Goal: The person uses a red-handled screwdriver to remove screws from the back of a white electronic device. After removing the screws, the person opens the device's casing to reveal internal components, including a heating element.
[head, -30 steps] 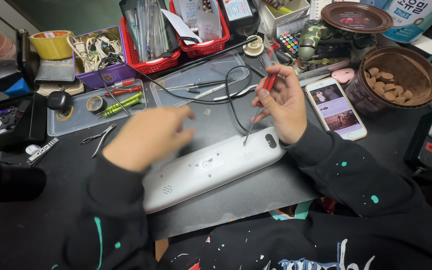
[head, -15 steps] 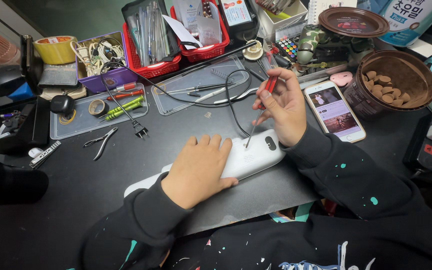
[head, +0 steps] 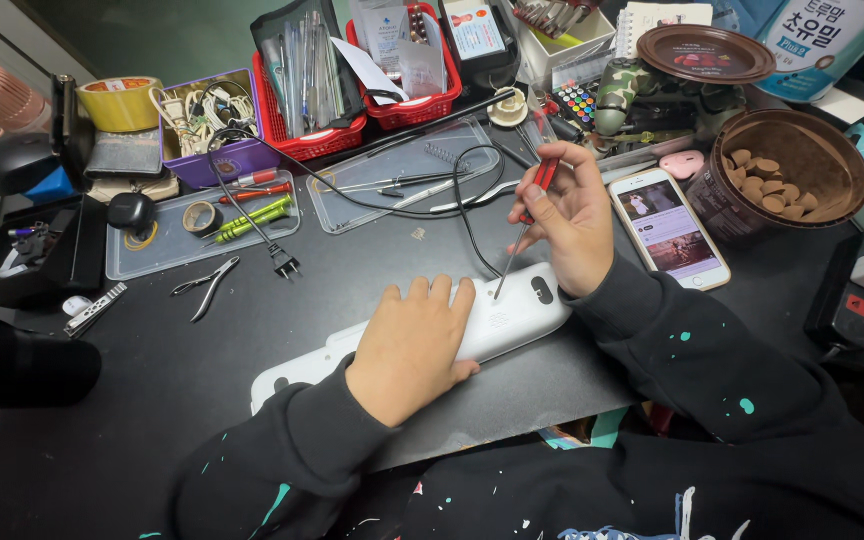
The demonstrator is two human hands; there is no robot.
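A long white plastic device (head: 512,315) lies on the dark work mat in front of me. My left hand (head: 414,345) rests flat on its middle, pressing it down with fingers spread. My right hand (head: 572,222) holds a red-handled screwdriver (head: 527,215) upright and tilted. Its thin tip touches the white device near its right end, close to a dark oval opening (head: 542,291).
A smartphone (head: 668,238) lies right of my right hand, beside a brown tub of round pieces (head: 787,172). Clear trays (head: 404,172) with tools, a black cable and plug (head: 284,262), small pliers (head: 207,285) and red baskets (head: 407,62) crowd the back.
My left hand came down from above the mat onto the white device and now lies flat on it. The right hand stays put with the screwdriver.
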